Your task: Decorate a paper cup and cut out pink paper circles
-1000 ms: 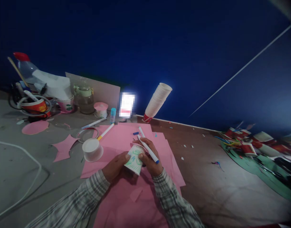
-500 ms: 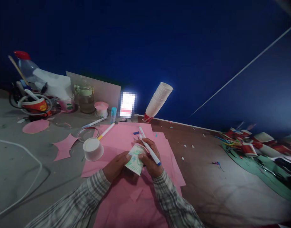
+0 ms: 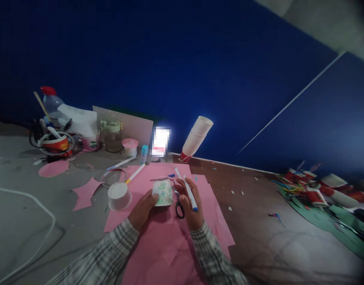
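- Two hands show on my feed: the left hand (image 3: 142, 209) grips the decorated paper cup (image 3: 163, 193), and the right hand (image 3: 190, 213) carries a white marker (image 3: 189, 192).
- I see the cup just below the centre of the frame, green drawing facing the camera, over the pink paper (image 3: 208, 209).
- From the right hand, the cup lies to the left of the frame with a narrow gap between; the left hand is nearer, its thumb on the cup's left side.
- To my eye the cup's long axis runs roughly up and down the frame; I cannot tell which end is the mouth.
- The right hand is loosely curled, the marker slanting across it, blue end toward the bottom of the frame, other end up and slightly left.
- Scissors (image 3: 177, 204) sit in that gap, one dark handle loop showing, so I count them as the closest obstacle.
- Just above the right hand I find a loose marker (image 3: 178, 173) and a blue cap (image 3: 171, 175).
- Left of the left hand stands a white cup (image 3: 119, 196), beside a yellow-ended marker (image 3: 136, 173).
- Farther up the worktop (image 3: 83, 225), I notice a glue stick (image 3: 144, 154) and a leaning cup stack (image 3: 196, 138).
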A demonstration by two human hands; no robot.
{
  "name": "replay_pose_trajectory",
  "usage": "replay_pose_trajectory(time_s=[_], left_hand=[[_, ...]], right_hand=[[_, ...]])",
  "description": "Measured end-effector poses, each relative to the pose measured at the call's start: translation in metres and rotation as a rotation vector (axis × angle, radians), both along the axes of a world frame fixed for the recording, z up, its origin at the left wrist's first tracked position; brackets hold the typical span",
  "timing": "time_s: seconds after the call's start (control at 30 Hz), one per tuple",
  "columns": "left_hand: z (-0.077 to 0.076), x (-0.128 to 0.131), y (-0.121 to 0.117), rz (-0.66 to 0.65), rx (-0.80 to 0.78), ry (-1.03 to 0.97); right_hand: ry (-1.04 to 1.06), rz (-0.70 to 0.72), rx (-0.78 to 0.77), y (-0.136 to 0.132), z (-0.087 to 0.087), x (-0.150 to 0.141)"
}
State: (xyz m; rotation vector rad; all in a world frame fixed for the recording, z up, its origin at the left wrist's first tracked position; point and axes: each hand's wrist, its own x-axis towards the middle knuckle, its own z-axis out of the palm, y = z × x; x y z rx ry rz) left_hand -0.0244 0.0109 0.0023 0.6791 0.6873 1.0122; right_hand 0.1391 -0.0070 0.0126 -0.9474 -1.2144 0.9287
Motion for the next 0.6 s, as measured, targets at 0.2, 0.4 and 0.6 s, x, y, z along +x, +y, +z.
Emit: replay_pose_trajectory(time_s=[0.2,0.4,0.6], left_hand=[[-0.001,-0.006,0.003,0.054,0.231,0.243],[0.009,-0.005,0.000,0.088,0.284,0.338],[0.016,-0.002,-0.003,0.099,0.273,0.417]], right_hand=[[0.006,0.004,-0.020,-0.002,-0.005,-0.013],[-0.097,-0.011,-0.036,-0.005,-0.002,-0.012],[-0.170,-0.050,-0.046,-0.005,-0.004,-0.012]])
